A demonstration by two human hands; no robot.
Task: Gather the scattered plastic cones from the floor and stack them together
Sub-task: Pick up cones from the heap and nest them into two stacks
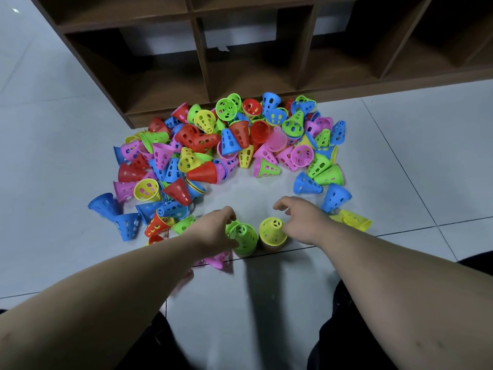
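Left hand (pixel 213 231) grips the green stack (pixel 244 237), likely to steady it, while right hand (pixel 301 220), loosely curled and holding nothing, sits beside the yellow stack (pixel 272 232); both stacks stand on the floor (pixel 266 303) near the loose pile (pixel 234 140), within easy reach.

You have a bare patch of floor (pixel 248 188) straight ahead. The cone heap (pixel 213 145) rings it on the left, far side and right. At its near edge the green stack (pixel 244 240) and yellow stack (pixel 272 233) stand just beside each other, with a narrow gap between. The shelf (pixel 165 84) walls off the heap's far side. A pink cone (pixel 217 260) lies just near-left of the green stack. Floor nearer you is bare.
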